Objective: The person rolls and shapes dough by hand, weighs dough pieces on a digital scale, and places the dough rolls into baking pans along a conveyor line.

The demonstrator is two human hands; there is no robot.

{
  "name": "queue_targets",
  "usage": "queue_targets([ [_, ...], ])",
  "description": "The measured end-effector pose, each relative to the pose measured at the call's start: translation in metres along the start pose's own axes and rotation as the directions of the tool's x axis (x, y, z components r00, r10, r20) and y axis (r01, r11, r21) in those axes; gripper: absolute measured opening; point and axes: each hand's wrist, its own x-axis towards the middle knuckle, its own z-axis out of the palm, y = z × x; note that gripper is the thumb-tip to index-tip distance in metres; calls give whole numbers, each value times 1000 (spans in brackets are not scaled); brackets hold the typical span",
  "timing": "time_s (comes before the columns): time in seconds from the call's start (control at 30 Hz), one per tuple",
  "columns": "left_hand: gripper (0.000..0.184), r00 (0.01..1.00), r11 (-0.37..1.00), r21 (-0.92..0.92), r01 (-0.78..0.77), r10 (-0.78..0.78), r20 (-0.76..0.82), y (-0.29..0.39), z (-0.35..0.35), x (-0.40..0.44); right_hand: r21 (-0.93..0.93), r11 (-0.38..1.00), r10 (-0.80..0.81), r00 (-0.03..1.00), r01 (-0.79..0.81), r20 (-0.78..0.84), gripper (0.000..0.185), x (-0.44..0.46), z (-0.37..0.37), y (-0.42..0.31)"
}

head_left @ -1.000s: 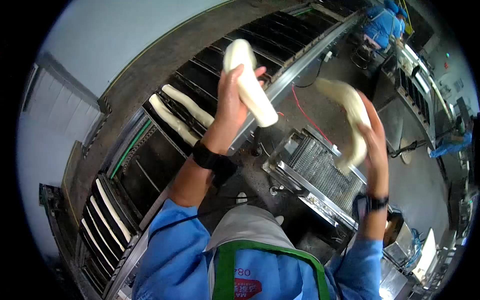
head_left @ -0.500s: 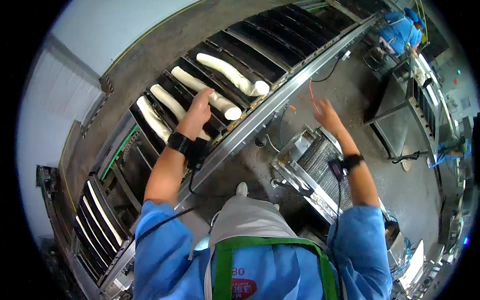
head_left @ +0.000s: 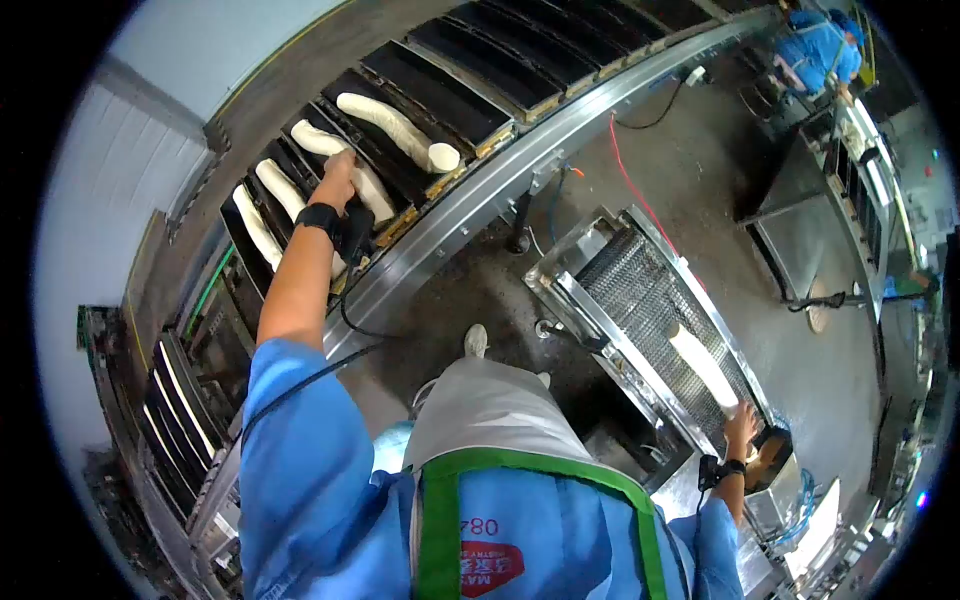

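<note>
Lower right: pale dough roll [head_left: 703,370] on mesh belt [head_left: 632,290], long axis slanting upper left to lower right. Right hand [head_left: 741,430] at its lower end; whether fingers grip or only touch, cannot tell. Upper left: black trays [head_left: 437,90], four rolls lying in them, similar slant. Left hand [head_left: 338,182] against the middle of tray roll [head_left: 371,192]; finger closure hidden. Far upper right: person in blue [head_left: 812,55].

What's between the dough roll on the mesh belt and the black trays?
Head view: from the dough roll, some mesh belt, its metal frame, dark floor, then the steel rail along the black trays.
</note>
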Motion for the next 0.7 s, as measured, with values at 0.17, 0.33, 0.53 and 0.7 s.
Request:
queue_targets([
  [0.17,40,975,957,290,23,43,-219,33,19,-25,122,974,-200,977,190,77,39,70,-51,3],
  [0.33,30,828,246,801,-545,306,469,71,29,-69,945,282,-393,919,164,-42,46,57,-221,-124],
  [0.53,35,850,34,859,-511,171,499,79,75,-99,898,-276,-554,707,342,-439,44,76,-343,-294],
  [0.7,37,767,-32,811,-584,305,564,60,71,-87,836,-383,-648,531,393,-546,41,70,-427,-408],
])
